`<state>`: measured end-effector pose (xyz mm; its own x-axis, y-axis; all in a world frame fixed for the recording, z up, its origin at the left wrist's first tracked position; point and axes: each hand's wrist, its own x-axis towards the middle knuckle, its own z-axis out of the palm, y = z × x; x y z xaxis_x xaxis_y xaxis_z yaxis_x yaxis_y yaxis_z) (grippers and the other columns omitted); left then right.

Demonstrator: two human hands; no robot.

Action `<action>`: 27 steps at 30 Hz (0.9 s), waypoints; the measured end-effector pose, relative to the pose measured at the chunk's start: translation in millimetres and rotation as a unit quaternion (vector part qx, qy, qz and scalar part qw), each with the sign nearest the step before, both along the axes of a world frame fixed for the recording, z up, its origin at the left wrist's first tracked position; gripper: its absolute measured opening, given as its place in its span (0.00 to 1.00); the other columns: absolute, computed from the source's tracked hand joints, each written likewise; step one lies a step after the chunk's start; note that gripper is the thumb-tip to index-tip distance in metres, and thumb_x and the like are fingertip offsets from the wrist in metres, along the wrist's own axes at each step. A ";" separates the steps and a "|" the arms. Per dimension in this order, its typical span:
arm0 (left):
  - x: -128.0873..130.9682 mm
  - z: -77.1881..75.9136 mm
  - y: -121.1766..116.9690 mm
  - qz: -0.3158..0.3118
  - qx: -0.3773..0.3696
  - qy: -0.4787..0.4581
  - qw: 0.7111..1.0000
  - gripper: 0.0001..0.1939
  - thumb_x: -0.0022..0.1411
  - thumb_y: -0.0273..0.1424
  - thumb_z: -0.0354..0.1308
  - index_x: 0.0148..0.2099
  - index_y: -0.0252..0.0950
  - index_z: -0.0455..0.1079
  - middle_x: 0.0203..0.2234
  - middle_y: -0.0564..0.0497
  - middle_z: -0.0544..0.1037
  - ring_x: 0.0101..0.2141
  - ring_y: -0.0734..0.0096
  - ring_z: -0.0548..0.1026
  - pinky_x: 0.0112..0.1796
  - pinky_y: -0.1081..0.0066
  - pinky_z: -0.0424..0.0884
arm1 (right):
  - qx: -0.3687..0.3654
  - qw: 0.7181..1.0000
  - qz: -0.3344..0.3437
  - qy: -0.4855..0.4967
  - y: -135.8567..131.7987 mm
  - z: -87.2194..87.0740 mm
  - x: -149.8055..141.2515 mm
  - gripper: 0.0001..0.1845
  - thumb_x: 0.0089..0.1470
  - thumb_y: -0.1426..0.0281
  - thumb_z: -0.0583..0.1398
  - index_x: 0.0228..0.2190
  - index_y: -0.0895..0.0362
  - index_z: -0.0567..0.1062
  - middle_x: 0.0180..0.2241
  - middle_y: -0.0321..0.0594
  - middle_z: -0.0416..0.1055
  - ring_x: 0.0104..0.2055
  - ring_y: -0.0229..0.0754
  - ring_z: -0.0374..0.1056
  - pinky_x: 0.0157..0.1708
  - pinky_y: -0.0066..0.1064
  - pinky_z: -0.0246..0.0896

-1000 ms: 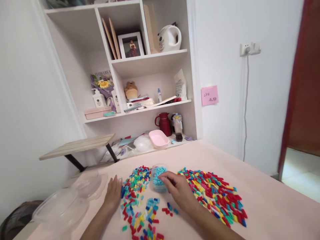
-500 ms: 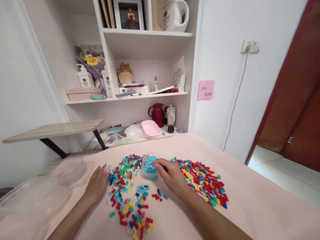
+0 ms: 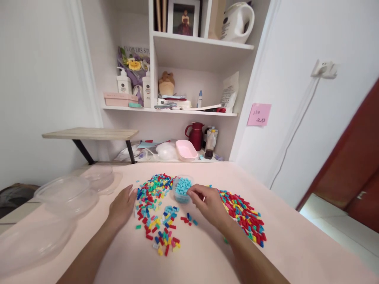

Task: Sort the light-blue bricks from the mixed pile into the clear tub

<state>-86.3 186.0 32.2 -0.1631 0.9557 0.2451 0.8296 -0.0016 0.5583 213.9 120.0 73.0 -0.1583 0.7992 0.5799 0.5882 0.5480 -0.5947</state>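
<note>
My right hand [image 3: 209, 205] rests on the pink table [image 3: 296, 244] with thumb and fingertips pinched together at the rim of a small clear cup [image 3: 182, 189] full of light blue pieces. What the pinch holds is too small to make out. My left hand [image 3: 122, 206] lies flat with its fingers out, touching the left edge of a pile of mixed coloured pieces [image 3: 155, 209]. A second pile, mostly red, yellow and green pieces [image 3: 244, 215], spreads to the right of my right hand.
Clear plastic containers and lids [image 3: 66, 193] sit at the table's left. Behind stands a white shelf unit [image 3: 192, 110] with a red jug [image 3: 196, 136], a pink dish [image 3: 186, 150], bottles and a framed photo. A wooden side shelf [image 3: 90, 134] juts out at left; a red door [image 3: 352, 157] is at right.
The view has swung and tilted, shifting the shelves and the table in the picture. Both hands stay in much the same places, the right still pinched by the cup.
</note>
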 end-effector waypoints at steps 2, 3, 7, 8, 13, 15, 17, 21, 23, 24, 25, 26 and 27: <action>-0.3 -3.7 -1.5 -0.014 0.003 0.024 1.000 0.28 0.68 0.43 0.38 0.61 0.34 0.64 0.60 0.40 0.70 0.61 0.57 0.65 0.61 0.55 0.58 | -0.018 0.998 0.024 -0.046 -2.1 3.6 -3.7 0.13 0.62 0.66 0.56 0.28 0.54 0.77 0.24 0.35 0.72 0.26 0.39 0.65 0.29 0.28 0.56; -0.2 -5.4 -2.8 -0.022 0.005 0.035 0.999 0.27 0.68 0.43 0.39 0.61 0.35 0.65 0.60 0.41 0.69 0.62 0.57 0.64 0.61 0.55 0.57 | -0.022 0.997 0.046 -0.062 -3.9 5.1 -6.8 0.13 0.62 0.67 0.56 0.28 0.54 0.77 0.26 0.36 0.73 0.28 0.39 0.67 0.30 0.29 0.58; 1.0 -9.0 -6.4 -0.034 0.005 0.069 0.997 0.26 0.69 0.42 0.39 0.61 0.37 0.65 0.61 0.42 0.68 0.63 0.59 0.62 0.62 0.55 0.56 | 0.013 0.982 0.149 -0.115 -18.1 4.5 -25.3 0.10 0.62 0.71 0.58 0.34 0.52 0.80 0.34 0.39 0.78 0.39 0.42 0.71 0.43 0.33 0.61; 1.2 -9.1 -6.4 -0.034 0.004 0.075 0.997 0.27 0.69 0.42 0.38 0.61 0.37 0.64 0.61 0.42 0.68 0.63 0.59 0.63 0.61 0.55 0.57 | 0.027 0.976 0.167 -0.137 -22.7 2.3 -29.7 0.10 0.61 0.72 0.58 0.36 0.52 0.80 0.36 0.39 0.78 0.41 0.42 0.71 0.47 0.35 0.60; 2.0 -7.5 -5.3 -0.038 0.004 0.088 0.995 0.28 0.70 0.42 0.35 0.61 0.36 0.64 0.60 0.43 0.69 0.62 0.60 0.63 0.61 0.58 0.57 | 0.047 0.966 0.166 -0.192 -34.5 -18.2 -34.1 0.18 0.56 0.78 0.58 0.43 0.48 0.80 0.41 0.39 0.78 0.44 0.44 0.70 0.48 0.38 0.59; 2.4 -5.9 -5.8 -0.035 0.007 0.088 0.995 0.27 0.70 0.42 0.35 0.61 0.37 0.65 0.59 0.45 0.71 0.61 0.61 0.65 0.60 0.59 0.58 | 0.033 0.979 0.110 -0.168 -31.4 -26.3 -28.4 0.19 0.55 0.80 0.56 0.43 0.50 0.80 0.40 0.40 0.78 0.43 0.45 0.70 0.46 0.37 0.61; 2.7 -4.1 -6.5 -0.026 0.008 0.086 0.996 0.27 0.70 0.41 0.35 0.59 0.39 0.67 0.58 0.46 0.73 0.59 0.60 0.67 0.59 0.58 0.60 | 0.009 0.990 0.035 -0.133 -26.5 -31.6 -22.9 0.21 0.53 0.82 0.54 0.40 0.53 0.81 0.38 0.42 0.78 0.41 0.45 0.70 0.44 0.36 0.62; 2.4 -0.8 -6.5 -0.010 0.002 0.086 0.996 0.26 0.70 0.42 0.36 0.58 0.40 0.68 0.57 0.46 0.74 0.58 0.57 0.69 0.57 0.55 0.62 | -0.028 0.992 -0.032 -0.120 -20.3 -33.5 -21.1 0.21 0.52 0.83 0.54 0.37 0.53 0.82 0.36 0.42 0.78 0.40 0.45 0.70 0.42 0.35 0.62; 1.9 0.9 -6.4 -0.008 -0.003 0.086 0.996 0.26 0.70 0.42 0.35 0.58 0.41 0.68 0.57 0.47 0.74 0.58 0.56 0.69 0.56 0.54 0.62 | -0.033 0.990 -0.040 -0.130 -18.2 -32.1 -22.5 0.19 0.55 0.79 0.54 0.39 0.53 0.82 0.39 0.42 0.78 0.42 0.46 0.70 0.44 0.36 0.62; 1.7 1.8 -6.6 -0.008 -0.005 0.086 0.996 0.26 0.70 0.42 0.35 0.58 0.42 0.68 0.56 0.47 0.74 0.57 0.56 0.69 0.56 0.54 0.62 | -0.034 0.989 -0.045 -0.137 -16.5 -31.2 -22.8 0.18 0.57 0.78 0.54 0.41 0.53 0.81 0.40 0.43 0.78 0.43 0.47 0.70 0.46 0.36 0.62; 1.6 2.6 -6.9 -0.008 -0.008 0.085 0.996 0.26 0.70 0.42 0.34 0.57 0.42 0.69 0.56 0.47 0.74 0.57 0.56 0.69 0.55 0.54 0.62 | -0.036 0.987 -0.051 -0.146 -14.4 -30.3 -22.5 0.18 0.58 0.77 0.54 0.42 0.54 0.81 0.41 0.44 0.78 0.44 0.47 0.70 0.48 0.36 0.61; 1.6 3.4 -7.2 -0.009 -0.010 0.085 0.996 0.26 0.70 0.42 0.34 0.57 0.43 0.69 0.56 0.48 0.75 0.57 0.56 0.69 0.55 0.54 0.63 | -0.041 0.985 -0.058 -0.158 -11.9 -29.5 -21.7 0.18 0.59 0.77 0.54 0.43 0.55 0.81 0.42 0.44 0.78 0.46 0.47 0.70 0.49 0.36 0.61; 1.6 4.1 -7.7 -0.009 -0.012 0.084 0.996 0.26 0.70 0.42 0.34 0.57 0.43 0.69 0.56 0.48 0.75 0.57 0.56 0.69 0.55 0.53 0.63 | -0.049 0.982 -0.066 -0.172 -9.1 -28.8 -20.7 0.18 0.58 0.77 0.54 0.43 0.55 0.81 0.42 0.45 0.79 0.47 0.48 0.70 0.50 0.36 0.60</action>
<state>-84.7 178.3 36.2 -0.1046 0.9641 0.2440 0.9113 -0.0054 0.4117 193.3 110.9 44.2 -0.2213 0.8757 0.4292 0.8255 0.4026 -0.3957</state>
